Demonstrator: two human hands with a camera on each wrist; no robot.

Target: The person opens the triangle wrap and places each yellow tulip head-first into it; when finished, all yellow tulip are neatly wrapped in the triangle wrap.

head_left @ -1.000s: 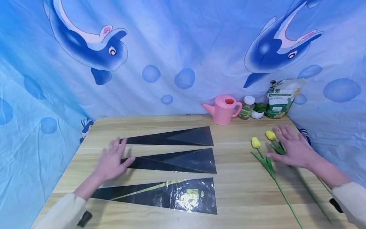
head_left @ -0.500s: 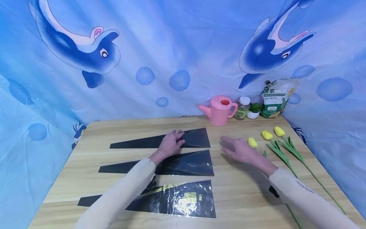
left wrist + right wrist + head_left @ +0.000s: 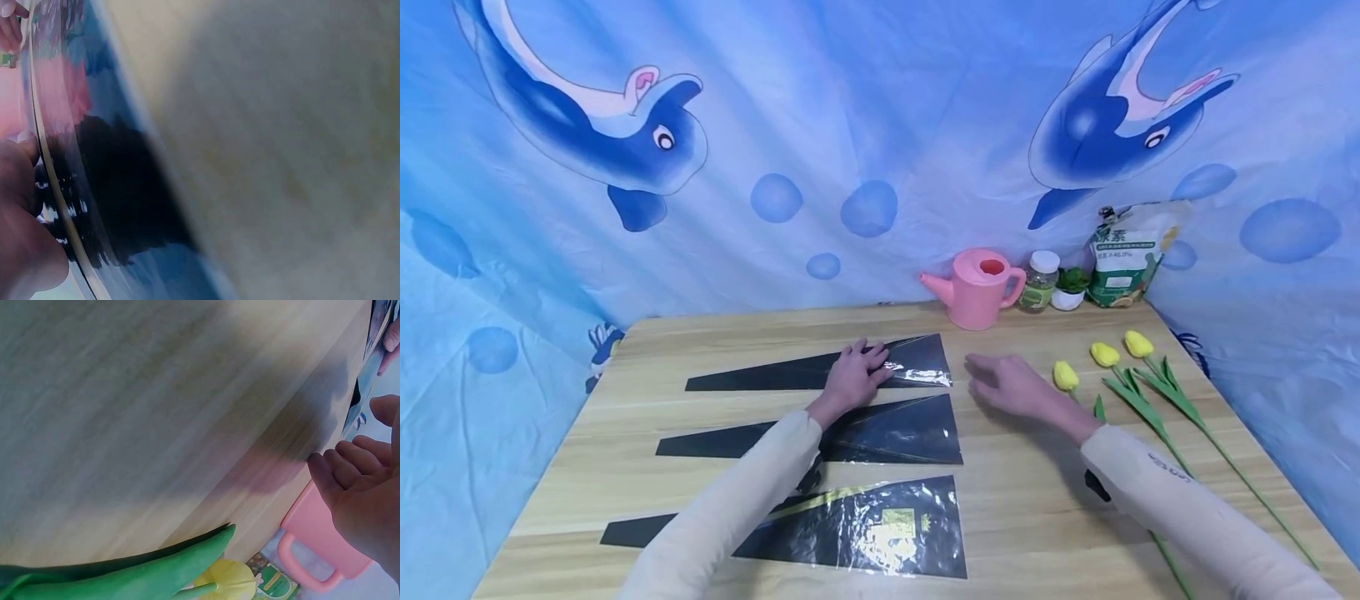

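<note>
Three tapered black plastic flower sleeves lie in rows on the wooden table. My left hand [image 3: 852,377] rests on the farthest sleeve [image 3: 760,377], fingers extended, left of its wide right end. The left forearm crosses over the middle sleeve [image 3: 910,429] and the nearest sleeve [image 3: 940,533], which bears a gold label. My right hand [image 3: 1011,386] hovers just right of the farthest sleeve's wide end, touching nothing visible. In the right wrist view, that hand's fingers [image 3: 342,469] are loosely bent with nothing between them. The left wrist view shows the sleeve's glossy surface [image 3: 119,187] beside the thumb.
Several yellow tulips [image 3: 1138,344] with long green stems lie at the right, partly under the right forearm. Along the back stand a pink watering can [image 3: 976,292], a white-lidded jar [image 3: 1039,285], a small potted plant [image 3: 1070,289] and a green-white bag [image 3: 1123,262]. A dolphin-print curtain [image 3: 880,100] hangs behind.
My left hand has moved right, from the sleeves' narrow ends onto the farthest sleeve. From above the tulips, my right hand has come left to that sleeve's wide end.
</note>
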